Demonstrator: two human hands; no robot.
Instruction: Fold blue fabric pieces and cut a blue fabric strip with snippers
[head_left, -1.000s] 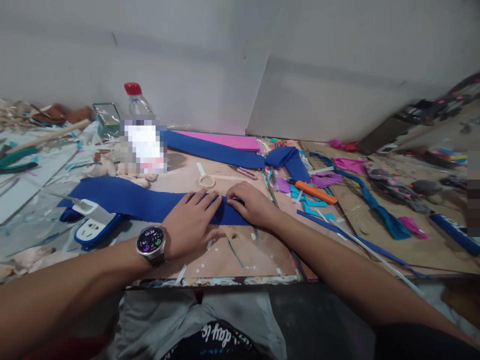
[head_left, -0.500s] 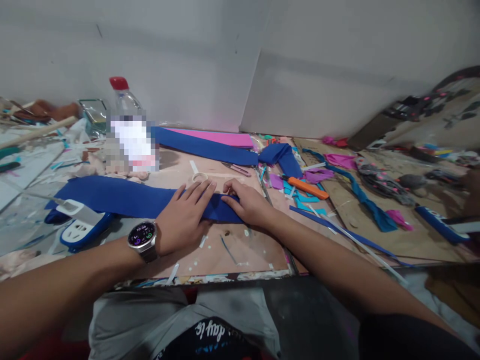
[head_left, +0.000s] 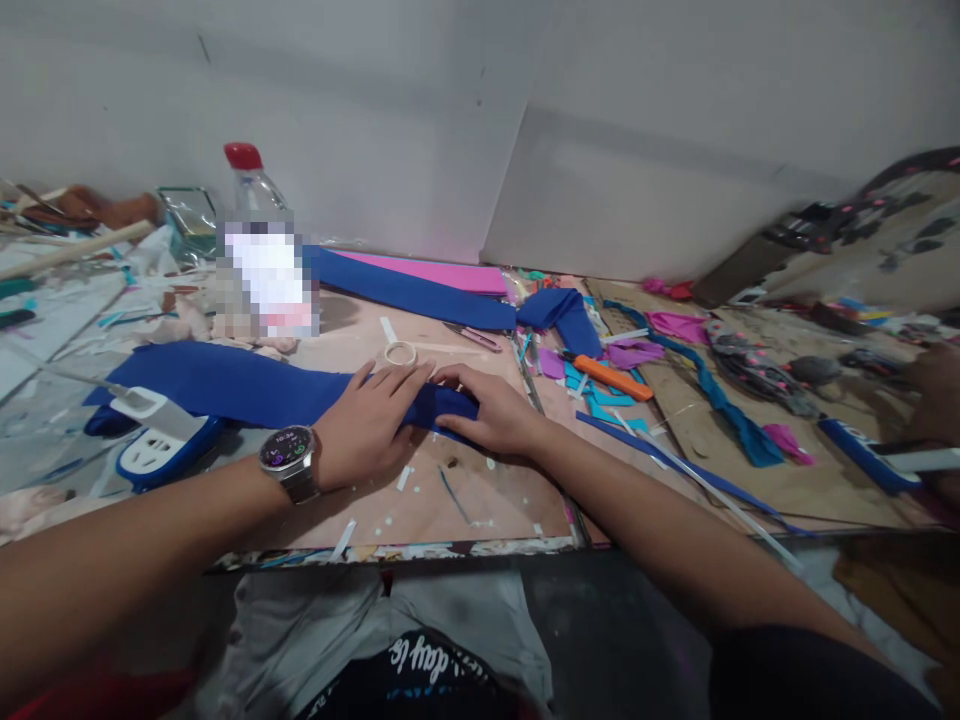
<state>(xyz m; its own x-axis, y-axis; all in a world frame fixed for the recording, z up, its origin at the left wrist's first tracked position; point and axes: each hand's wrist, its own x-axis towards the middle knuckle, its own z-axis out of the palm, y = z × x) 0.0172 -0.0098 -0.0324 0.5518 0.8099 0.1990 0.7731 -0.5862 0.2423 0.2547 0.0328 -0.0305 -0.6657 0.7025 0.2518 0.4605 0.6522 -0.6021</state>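
A long blue fabric strip lies across the worktable in front of me. My left hand, with a watch on the wrist, lies on the strip's right end, fingers stretched out. Beside it my right hand curls its fingers round the folded tip of the same strip. A small roll of tape sits just beyond my fingertips.
A red-capped water bottle stands at the back left, a white and blue power strip at the left. More blue and pink fabric, an orange cutter and scraps lie behind. Another person's hand shows at the far right.
My right hand has gone from pressing flat to gripping the strip's end, which has bunched up. My left hand stays on the fabric. Another person's hand has come in at the right.
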